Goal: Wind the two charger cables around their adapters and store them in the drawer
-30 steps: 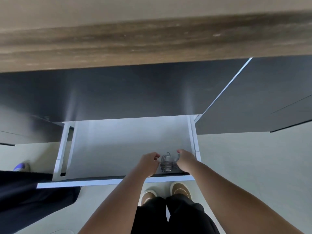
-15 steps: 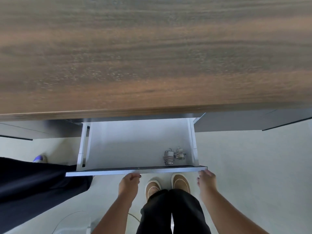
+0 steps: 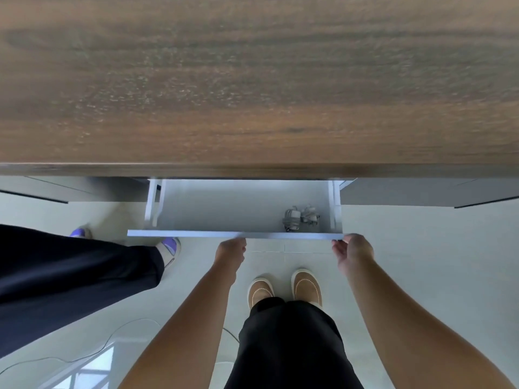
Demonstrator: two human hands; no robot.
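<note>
A white drawer (image 3: 196,234) stands partly out from under the wooden desk top (image 3: 252,80). Two white adapters lie side by side in its front right corner, each with a grey cable wound around it: the left charger (image 3: 291,219) and the right charger (image 3: 309,217). My left hand (image 3: 230,252) touches the drawer's front edge near its middle, fingers curled against it. At the front's right end my right hand (image 3: 352,249) rests against the edge, fingers loosely bent. Neither hand holds a charger.
Another person's dark trouser leg (image 3: 70,276) and purple shoe (image 3: 170,247) stand close at the left of the drawer. My own brown shoes (image 3: 283,287) are below the drawer front. A thin cable (image 3: 112,336) lies on the pale floor.
Both hands have left the chargers in the drawer and come back to its front edge. The drawer sits further in under the desk top than a second ago.
</note>
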